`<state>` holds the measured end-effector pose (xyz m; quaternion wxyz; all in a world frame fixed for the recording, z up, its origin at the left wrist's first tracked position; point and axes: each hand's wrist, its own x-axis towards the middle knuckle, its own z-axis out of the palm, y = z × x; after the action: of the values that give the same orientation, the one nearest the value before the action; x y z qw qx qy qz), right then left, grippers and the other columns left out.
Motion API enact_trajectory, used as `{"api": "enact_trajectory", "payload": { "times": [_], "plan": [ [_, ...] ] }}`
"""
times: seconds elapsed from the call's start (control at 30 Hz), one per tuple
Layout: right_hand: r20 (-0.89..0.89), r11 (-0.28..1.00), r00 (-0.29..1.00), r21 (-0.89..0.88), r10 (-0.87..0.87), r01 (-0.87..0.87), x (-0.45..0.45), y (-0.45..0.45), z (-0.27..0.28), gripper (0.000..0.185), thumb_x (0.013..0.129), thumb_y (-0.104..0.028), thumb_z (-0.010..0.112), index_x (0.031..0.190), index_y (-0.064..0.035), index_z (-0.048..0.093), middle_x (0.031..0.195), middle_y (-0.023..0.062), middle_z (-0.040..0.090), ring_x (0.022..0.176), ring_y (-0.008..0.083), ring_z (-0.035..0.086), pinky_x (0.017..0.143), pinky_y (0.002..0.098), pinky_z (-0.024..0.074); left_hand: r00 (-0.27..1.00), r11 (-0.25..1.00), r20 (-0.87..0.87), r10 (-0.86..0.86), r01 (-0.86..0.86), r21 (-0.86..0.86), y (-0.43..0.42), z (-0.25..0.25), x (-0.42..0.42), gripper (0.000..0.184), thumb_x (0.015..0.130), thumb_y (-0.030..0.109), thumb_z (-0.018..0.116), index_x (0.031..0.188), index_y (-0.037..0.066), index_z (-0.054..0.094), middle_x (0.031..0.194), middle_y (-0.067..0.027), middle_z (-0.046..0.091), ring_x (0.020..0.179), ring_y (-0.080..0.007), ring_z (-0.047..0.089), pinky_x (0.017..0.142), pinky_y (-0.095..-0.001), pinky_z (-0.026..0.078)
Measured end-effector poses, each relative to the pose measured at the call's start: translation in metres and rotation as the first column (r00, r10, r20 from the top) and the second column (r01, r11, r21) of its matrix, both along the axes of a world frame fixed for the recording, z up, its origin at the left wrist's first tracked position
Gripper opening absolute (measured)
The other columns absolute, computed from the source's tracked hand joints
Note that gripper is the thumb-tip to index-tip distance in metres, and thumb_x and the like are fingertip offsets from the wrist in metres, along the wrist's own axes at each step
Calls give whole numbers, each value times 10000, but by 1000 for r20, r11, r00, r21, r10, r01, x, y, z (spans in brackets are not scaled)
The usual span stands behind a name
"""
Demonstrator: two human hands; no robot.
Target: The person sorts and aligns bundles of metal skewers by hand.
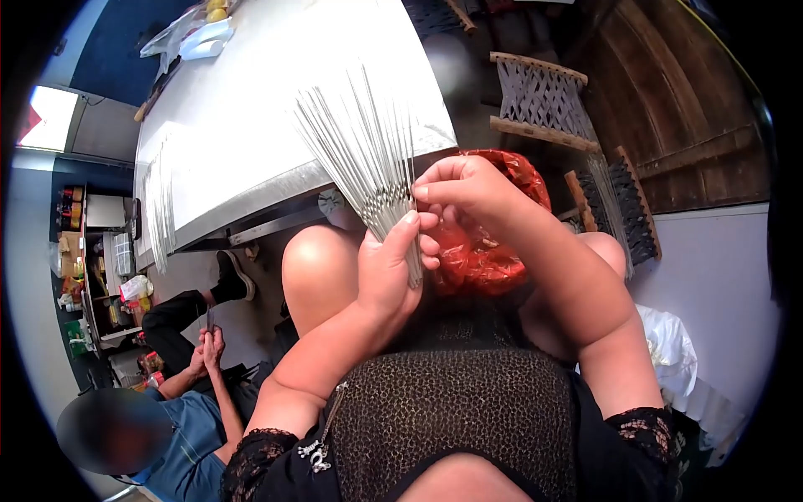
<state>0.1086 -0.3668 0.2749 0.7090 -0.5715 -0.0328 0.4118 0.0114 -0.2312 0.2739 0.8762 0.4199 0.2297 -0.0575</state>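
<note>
A fanned bundle of thin metal skewers point(355, 155) rises from my left hand point(386, 272), whose fingers and thumb are wrapped round its lower end. Partway up, the skewers have a twisted or kinked section, and above it they spread apart. At the right side of the bundle my right hand point(473, 191) is closed, thumb and forefinger pinching at one skewer near that twisted section. The exact contact is partly hidden by the fingers. Just beneath my right forearm is a red plastic bag point(485, 263), which sits between my knees.
A white table point(251, 125) with a metal edge stands ahead, more skewers point(157, 205) at its left edge. On the left a co-worker point(188, 435) sits holding thin pieces. Woven-seat stools point(544, 96) and a white plastic bag point(669, 347) are on the right.
</note>
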Motion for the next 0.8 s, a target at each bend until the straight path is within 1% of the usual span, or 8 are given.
{"api": "enact_trajectory", "payload": {
  "times": [0.07,0.23,0.3,0.4,0.5,0.6,0.7,0.8],
  "plan": [
    [30,997,999,80,-17,15,0,1,-11,174,820,-168,634,888,-9,621,742,62,639,626,104,591,511,208,454,1000,999,-8,10,-10,31,-1,0,-1,177,890,125,539,1040,33,520,888,-82,644,612,-100,579,458,-208,480],
    [29,998,997,18,-66,66,-1,-2,6,144,808,-144,635,867,-13,631,734,46,629,647,100,587,514,208,456,1000,1000,-4,15,-15,10,-1,2,0,187,888,121,540,1053,36,516,890,-81,640,665,-116,602,468,-211,492],
    [4,1000,1000,24,-18,18,0,-2,3,151,804,-148,641,874,-15,632,741,39,622,635,92,576,511,205,455,1000,1000,6,16,-16,7,-1,2,1,193,888,120,540,1061,38,513,891,-79,638,684,-120,609,471,-213,496],
    [39,999,999,34,-11,10,-1,-3,1,163,803,-155,648,884,-14,631,737,32,617,604,82,559,505,201,451,1000,1000,-4,12,-12,18,-1,2,0,201,890,117,535,1073,40,509,890,-76,637,698,-123,611,491,-223,506],
    [32,998,999,57,-12,10,-1,-5,-4,175,804,-170,654,883,-15,633,720,26,613,594,76,546,501,198,447,1000,1000,-13,8,-8,18,0,1,-1,189,893,113,528,1068,41,516,879,-70,636,696,-122,612,543,-238,519],
    [0,998,999,36,51,-51,-2,-6,-2,182,806,-183,655,885,-19,637,712,20,611,605,73,543,498,193,442,999,1000,28,-19,19,-7,2,-2,-1,159,893,87,513,1035,13,515,871,-82,627,693,-127,605,554,-245,520],
    [5,998,998,33,57,-58,-1,-2,-11,182,809,-194,654,881,-28,635,716,17,614,603,69,538,498,193,435,999,1000,30,-26,27,-5,1,-3,-1,173,894,111,530,1049,36,528,846,-64,634,688,-114,612,550,-239,522],
    [-4,997,999,64,43,-43,-3,4,-13,172,807,-194,657,863,-34,631,713,12,614,585,65,530,493,196,424,997,998,62,-54,55,-20,2,-3,0,172,894,108,528,1049,33,530,862,-72,637,692,-118,613,553,-242,525]
  ]
}}
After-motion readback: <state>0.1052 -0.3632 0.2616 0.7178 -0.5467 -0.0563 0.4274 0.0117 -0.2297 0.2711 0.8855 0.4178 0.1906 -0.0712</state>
